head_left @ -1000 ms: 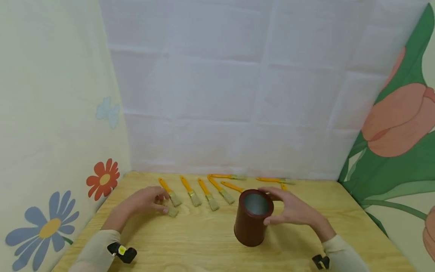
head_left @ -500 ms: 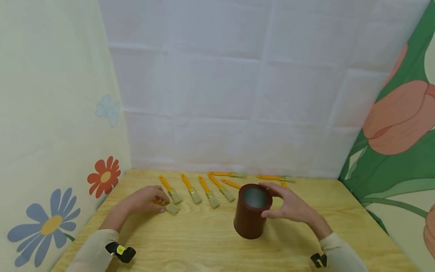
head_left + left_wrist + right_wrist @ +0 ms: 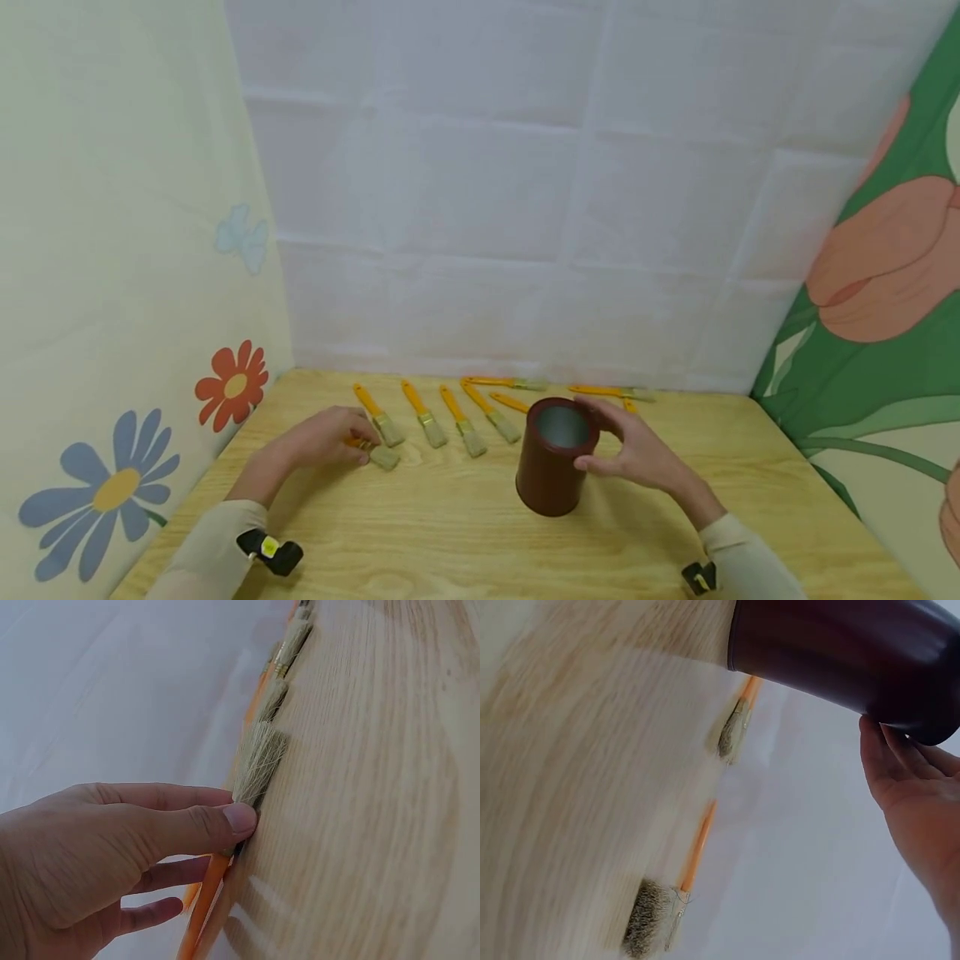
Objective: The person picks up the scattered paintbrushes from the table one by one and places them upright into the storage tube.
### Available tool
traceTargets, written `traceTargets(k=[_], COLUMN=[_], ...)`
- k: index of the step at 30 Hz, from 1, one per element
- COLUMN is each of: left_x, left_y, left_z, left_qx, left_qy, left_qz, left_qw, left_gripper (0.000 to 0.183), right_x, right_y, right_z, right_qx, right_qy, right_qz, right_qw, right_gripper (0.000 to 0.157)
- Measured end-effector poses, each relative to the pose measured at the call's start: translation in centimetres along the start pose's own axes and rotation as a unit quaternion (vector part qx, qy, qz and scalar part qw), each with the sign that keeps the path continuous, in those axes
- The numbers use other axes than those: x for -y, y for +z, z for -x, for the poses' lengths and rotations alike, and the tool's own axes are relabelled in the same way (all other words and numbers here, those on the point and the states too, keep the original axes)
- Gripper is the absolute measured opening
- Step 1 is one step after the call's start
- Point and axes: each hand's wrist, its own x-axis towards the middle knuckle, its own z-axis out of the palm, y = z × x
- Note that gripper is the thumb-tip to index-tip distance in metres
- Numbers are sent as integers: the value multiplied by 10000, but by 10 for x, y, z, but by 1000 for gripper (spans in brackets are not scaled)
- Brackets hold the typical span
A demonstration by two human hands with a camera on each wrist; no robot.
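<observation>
My left hand (image 3: 322, 440) is at the left of the table, thumb and fingers pinching a paintbrush (image 3: 385, 457) near the base of its bristles. In the left wrist view that brush's pale bristles (image 3: 259, 759) point away from the hand, and its orange handle (image 3: 202, 907) runs down past the fingers. My right hand (image 3: 637, 446) holds a dark red cylindrical cup (image 3: 550, 475) by its upper side, thumb near, fingers behind. The cup is upright, mouth up, with a grey inside. The right wrist view shows the fingertips against the dark cup wall (image 3: 832, 660).
Several more orange-handled paintbrushes lie along the back of the wooden table (image 3: 450, 542), such as one brush (image 3: 423, 414) left of centre and another brush (image 3: 611, 392) behind the right hand. A white cloth (image 3: 480, 208) hangs behind, with flowered cloths at both sides.
My left fingers have closed on the nearest left paintbrush, which has turned slightly. My right hand and the cup have moved a little away from me. The head view has tilted slightly.
</observation>
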Motion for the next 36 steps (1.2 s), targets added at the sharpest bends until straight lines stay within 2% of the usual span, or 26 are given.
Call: traceTargets(k=[4,7,10,18,23,31,36], left_x=[-2,-6,-12,-29,-40,-60,-77], left_y=[0,-2,-4,-14,-18,-24,-23], left_z=[-2,-5,-9,-22,-28,-34,-41], left_qx=[20,19,-113,-608,-896,-1767,-1962], left_qy=[-88,-301,-419,-288,-348,-329,-334], left_qz=[41,20,-7,-127,-201,280,336], left_qw=[10000,9995,9991,9977,9952,9833,9794], left_gripper=[19,21,24,23,24,30,30], right_x=[0,-1,-2,-4,-5,-6,-7], right_y=[1,3,4,9,10,12,13], right_z=[0,-1,-1,-1,-2,-2,-3], right_qx=[-26,-88,-182,-395,-433,-410,-415], right_qy=[40,43,73,25,55,35,19], right_qz=[-261,-332,-353,-396,-383,-400,-330], right_qw=[9996,9994,9992,9984,9983,9984,9986], right_gripper=[78,77,76,76,76,75,76])
